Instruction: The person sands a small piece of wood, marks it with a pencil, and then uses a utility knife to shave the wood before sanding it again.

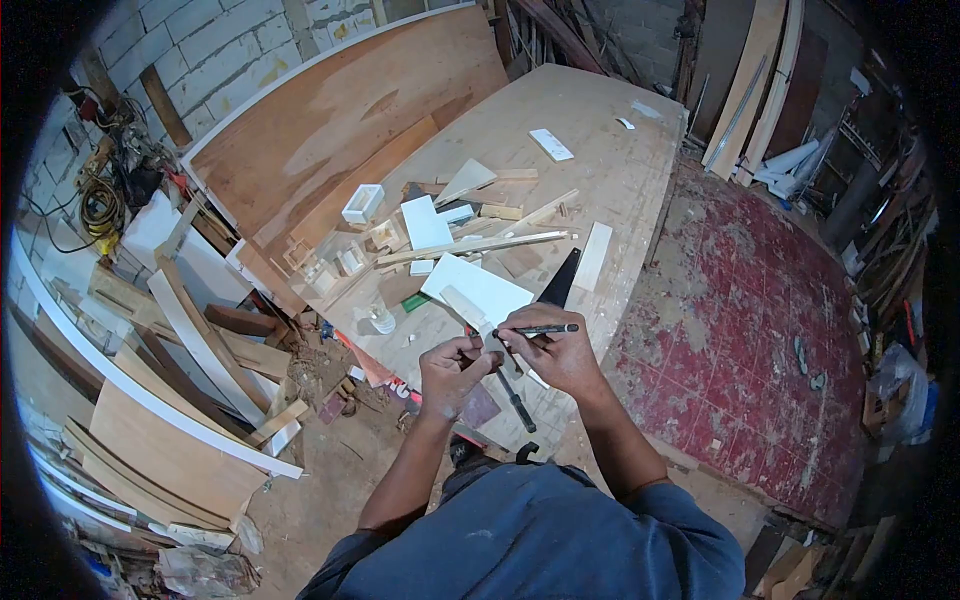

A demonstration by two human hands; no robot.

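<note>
My right hand is closed around a dark pen, its tip end pointing left toward my other hand. Fingers of my left hand pinch a small white piece, partly hidden by both hands. Just beyond them a white board lies on the wooden table. Past my right hand, a black tapered blade rests flat. Below the hands, a tool with a black handle lies near the table edge; its far end is hidden.
Wood strips, white offcuts and a small white box clutter the table's left side. A clear container stands near the left edge. Boards lean at left; the red tiled floor spreads right.
</note>
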